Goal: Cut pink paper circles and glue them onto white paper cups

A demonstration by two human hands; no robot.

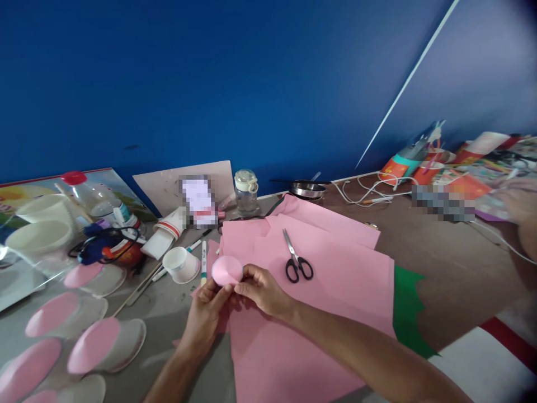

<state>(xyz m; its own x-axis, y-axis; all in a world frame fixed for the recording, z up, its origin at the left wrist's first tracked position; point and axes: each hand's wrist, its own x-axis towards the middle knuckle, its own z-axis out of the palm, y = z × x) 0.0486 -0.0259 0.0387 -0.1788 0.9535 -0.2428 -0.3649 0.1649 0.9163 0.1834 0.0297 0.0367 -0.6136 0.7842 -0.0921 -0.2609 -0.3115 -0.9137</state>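
Note:
Both hands hold a small pink paper cone (227,270), its point facing up toward me. My left hand (205,309) pinches its lower left edge, thumb on top. My right hand (268,292) grips the right side between thumb and fingers. A pale rim shows round the cone; whether a cup is under it, I cannot tell. Beneath the hands lie large pink paper sheets (335,291). Black-handled scissors (297,262) rest on them, right of the cone. A white paper cup (180,265) stands to the left, near a marker (203,263).
Several white cups with pink cone tops, one a cup (130,344), lie at left. Behind are a phone (198,200), a glass jar (246,193), a bottle (100,201) and a tape roll (308,190). Green paper (409,313) and a white cable (356,198) lie right; another person's hand (522,204) shows there.

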